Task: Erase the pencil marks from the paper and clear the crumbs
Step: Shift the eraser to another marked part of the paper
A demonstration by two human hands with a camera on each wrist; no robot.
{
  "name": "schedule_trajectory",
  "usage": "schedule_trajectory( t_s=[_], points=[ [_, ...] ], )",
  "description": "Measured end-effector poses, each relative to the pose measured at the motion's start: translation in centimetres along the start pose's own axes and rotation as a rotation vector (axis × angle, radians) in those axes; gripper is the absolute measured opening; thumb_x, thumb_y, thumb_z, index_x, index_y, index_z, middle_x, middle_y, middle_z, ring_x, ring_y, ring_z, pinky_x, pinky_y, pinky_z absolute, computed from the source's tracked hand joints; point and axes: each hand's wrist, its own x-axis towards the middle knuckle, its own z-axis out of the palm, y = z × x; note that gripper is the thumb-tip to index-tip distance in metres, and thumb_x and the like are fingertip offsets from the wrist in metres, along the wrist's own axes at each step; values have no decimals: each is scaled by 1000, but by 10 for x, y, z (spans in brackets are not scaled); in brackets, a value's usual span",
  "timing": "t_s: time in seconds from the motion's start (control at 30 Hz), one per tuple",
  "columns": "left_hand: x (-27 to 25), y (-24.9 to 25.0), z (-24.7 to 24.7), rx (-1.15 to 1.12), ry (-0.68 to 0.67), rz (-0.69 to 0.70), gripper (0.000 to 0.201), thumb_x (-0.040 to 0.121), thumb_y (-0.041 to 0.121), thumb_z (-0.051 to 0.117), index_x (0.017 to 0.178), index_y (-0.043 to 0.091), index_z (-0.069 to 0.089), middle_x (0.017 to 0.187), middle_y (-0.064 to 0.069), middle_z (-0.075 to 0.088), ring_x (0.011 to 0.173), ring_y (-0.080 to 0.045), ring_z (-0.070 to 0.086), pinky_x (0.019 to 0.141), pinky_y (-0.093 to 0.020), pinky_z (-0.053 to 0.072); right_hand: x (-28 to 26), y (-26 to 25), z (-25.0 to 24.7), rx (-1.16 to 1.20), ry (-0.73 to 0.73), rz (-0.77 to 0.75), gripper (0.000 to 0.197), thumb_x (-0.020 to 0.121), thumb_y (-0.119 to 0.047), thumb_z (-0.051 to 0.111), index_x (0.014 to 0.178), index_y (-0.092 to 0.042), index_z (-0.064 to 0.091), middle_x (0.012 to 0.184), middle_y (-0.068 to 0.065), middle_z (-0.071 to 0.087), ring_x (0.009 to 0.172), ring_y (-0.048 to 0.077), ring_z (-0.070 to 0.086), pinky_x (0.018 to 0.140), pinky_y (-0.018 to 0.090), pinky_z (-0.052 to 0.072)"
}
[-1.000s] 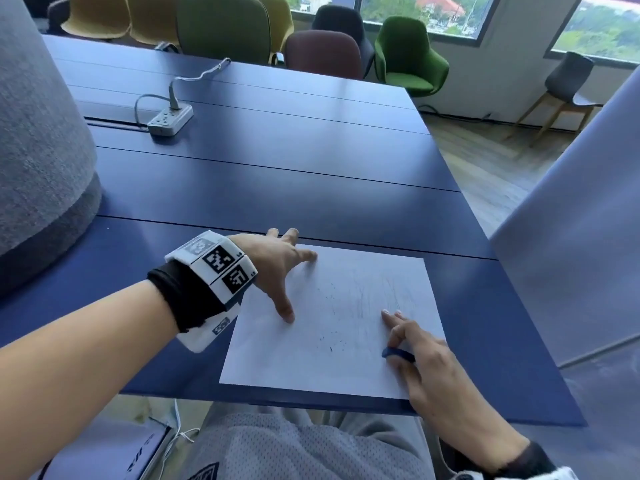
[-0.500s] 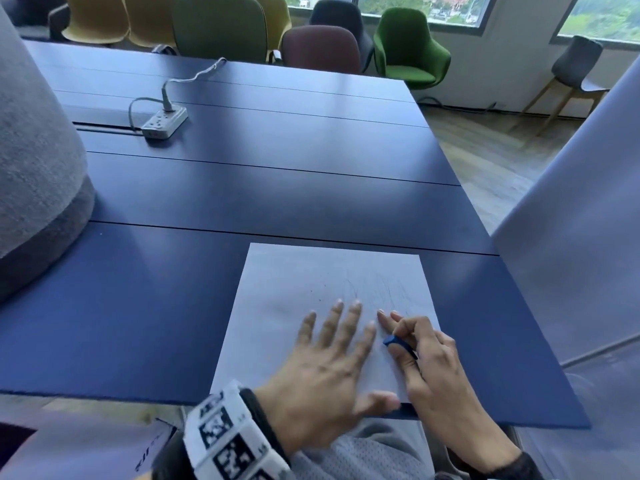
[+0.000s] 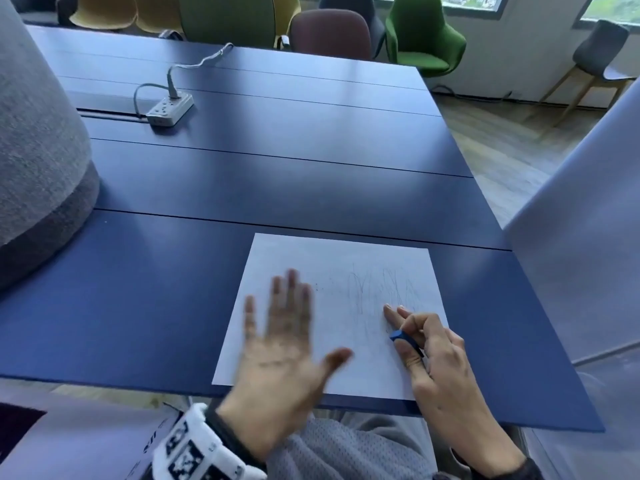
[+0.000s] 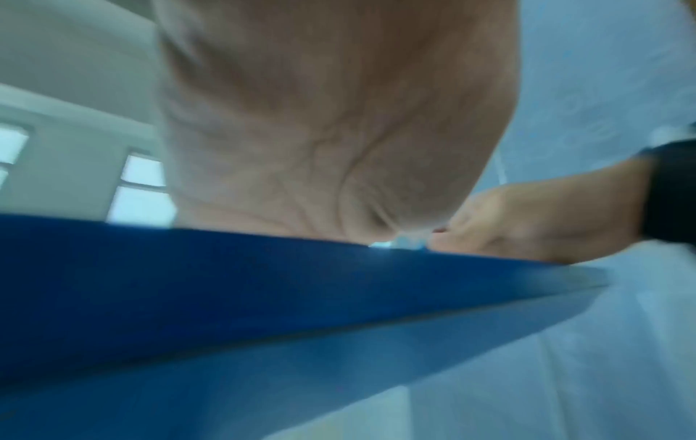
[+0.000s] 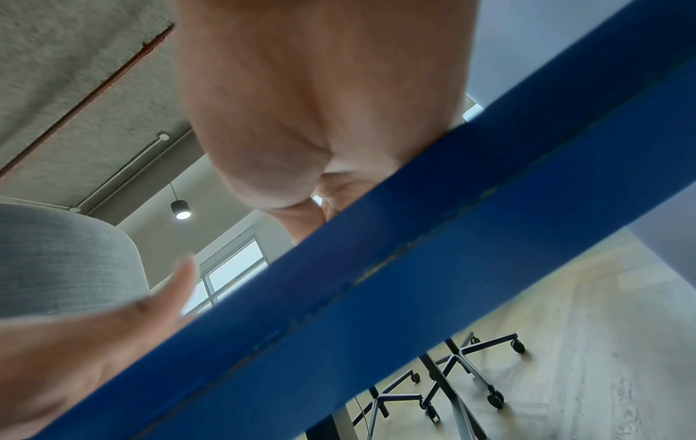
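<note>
White paper [image 3: 346, 306] flat at the near edge of the blue tabletop [image 3: 277, 188], faint pencil marks [image 3: 377, 285] on it. Left hand [image 3: 280, 355] blurred above the sheet, fingers [image 3: 291, 292] spread, released. Right hand [image 3: 436, 362] grasping a blue eraser [image 3: 398, 336], resting on the paper.

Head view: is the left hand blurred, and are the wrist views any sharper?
Head view: left hand smeared by motion blur; right hand, eraser and paper fairly sharp. Left wrist view: soft all over. Right wrist view: table edge crisp, only the left hand blurred.
</note>
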Motion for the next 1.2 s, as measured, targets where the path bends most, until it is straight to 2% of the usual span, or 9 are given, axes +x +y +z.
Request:
schedule_trajectory(
  t_s=[0.13,0.23,0.3,0.37,0.47,0.53,0.7,0.83,1.2],
  points=[
    [-10,31,14,59,-35,276,83,93,72,6,152,18,31,160,-7,20,147,-24,17,107,-54,16,1,1,-1,19,23,-12,40,91,-14,59,90,-50,44,121,-27,61,129,10,45,106,42,39],
    [-9,1,-2,36,-122,95,98,63,79,-33,142,21,-35,147,2,-47,135,-14,-43,113,-53,-18,1,0,-2,35,5,-3,38,92,-15,58,89,-50,44,122,-29,60,129,13,45,106,43,40],
    [-7,-26,-18,35,-124,-122,107,42,77,-47,129,14,-48,137,-4,-57,128,-19,-51,112,-54,-23,0,0,-2,50,4,4,36,93,-17,57,89,-50,44,123,-27,60,128,14,45,106,43,40],
    [-7,-39,-27,55,-159,-225,109,52,76,-44,135,5,-40,144,-14,-48,136,-26,-41,114,-56,-15,0,0,-1,63,15,0,36,92,-15,58,87,-48,45,122,-27,60,128,12,46,106,42,41],
    [-12,-24,-21,70,-109,67,90,90,74,-5,154,11,-7,160,-12,-19,148,-24,-14,113,-54,0,0,0,-1,70,19,-7,35,92,-14,58,85,-45,45,120,-30,60,129,9,46,106,42,40],
    [-18,-13,-10,29,-170,243,85,81,78,-11,147,27,-29,150,4,-43,138,-14,-39,114,-50,-13,0,0,-1,70,12,1,33,92,-14,58,87,-44,46,120,-30,59,128,11,46,107,42,40],
    [-16,-46,-30,99,-232,-216,114,35,75,-51,128,10,-47,133,-8,-59,124,-23,-54,112,-53,-23,0,1,0,78,11,-3,34,92,-14,58,86,-45,46,119,-35,59,128,10,46,107,42,39],
    [-6,-71,-66,151,-213,-356,123,40,78,-44,137,3,-35,141,-13,-50,130,-24,-47,115,-49,-18,1,1,0,70,9,-7,33,92,-14,59,86,-44,46,121,-29,60,127,5,42,106,39,38],
    [91,13,-66,132,-262,161,91,91,71,11,149,12,-24,153,-3,-37,141,-18,-32,118,-45,-14,3,5,3,69,25,23,36,90,-14,62,88,-47,48,117,-45,53,128,14,47,107,44,40]
  ],
)
